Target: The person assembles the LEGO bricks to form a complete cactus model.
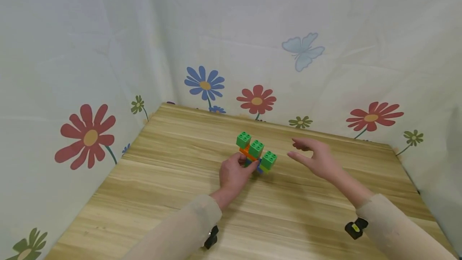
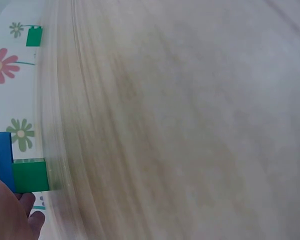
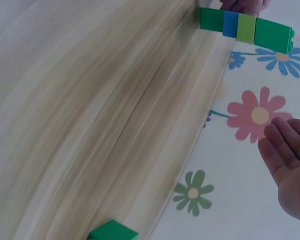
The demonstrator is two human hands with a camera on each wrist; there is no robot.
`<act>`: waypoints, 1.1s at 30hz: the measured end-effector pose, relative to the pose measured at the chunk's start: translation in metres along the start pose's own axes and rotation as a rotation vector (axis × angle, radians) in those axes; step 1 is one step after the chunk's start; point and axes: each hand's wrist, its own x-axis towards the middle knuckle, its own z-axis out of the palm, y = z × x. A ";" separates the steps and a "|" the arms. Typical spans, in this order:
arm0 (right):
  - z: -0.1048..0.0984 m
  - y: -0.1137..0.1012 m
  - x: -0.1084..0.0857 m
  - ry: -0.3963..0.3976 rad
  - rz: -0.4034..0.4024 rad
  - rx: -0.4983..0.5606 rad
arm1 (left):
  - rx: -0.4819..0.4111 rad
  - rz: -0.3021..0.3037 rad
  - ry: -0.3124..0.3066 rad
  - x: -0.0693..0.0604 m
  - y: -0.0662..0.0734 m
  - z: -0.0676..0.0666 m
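Note:
My left hand (image 1: 236, 171) grips an assembly of toy building blocks above the wooden table. On its top stand three green blocks (image 1: 256, 147), with an orange piece (image 1: 247, 154) beneath. In the left wrist view, a blue block (image 2: 4, 160) joins a lower green block (image 2: 32, 175) by the left hand (image 2: 10, 210). A lime block (image 3: 246, 28) also shows in the right wrist view. To the right of the assembly, my right hand (image 1: 317, 157) hovers with fingers apart, holding nothing. A separate green block (image 3: 113, 231) lies on the table; the head view does not show it.
The wooden table (image 1: 173, 151) meets a white cloth backdrop (image 1: 231, 51) printed with flowers and a butterfly, at the back and on both sides. A black wrist device (image 1: 356, 228) sits by the right sleeve, another (image 1: 211, 237) by the left.

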 end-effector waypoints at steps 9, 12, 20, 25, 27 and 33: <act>-0.017 0.014 -0.021 0.037 0.055 -0.022 | 0.013 0.011 0.000 0.000 0.000 0.000; -0.021 0.019 -0.027 0.035 0.080 -0.036 | 0.015 0.013 -0.003 0.000 0.000 0.000; -0.028 0.035 -0.041 0.030 0.145 -0.055 | 0.010 0.018 -0.013 -0.001 0.001 -0.002; -0.032 0.046 -0.050 0.035 0.179 -0.057 | 0.006 0.021 -0.014 -0.001 0.000 -0.002; -0.033 0.051 -0.054 0.036 0.197 -0.067 | 0.004 0.023 -0.014 -0.001 0.000 -0.002; -0.038 0.066 -0.065 0.034 0.258 -0.077 | 0.011 0.024 -0.007 -0.001 0.000 -0.002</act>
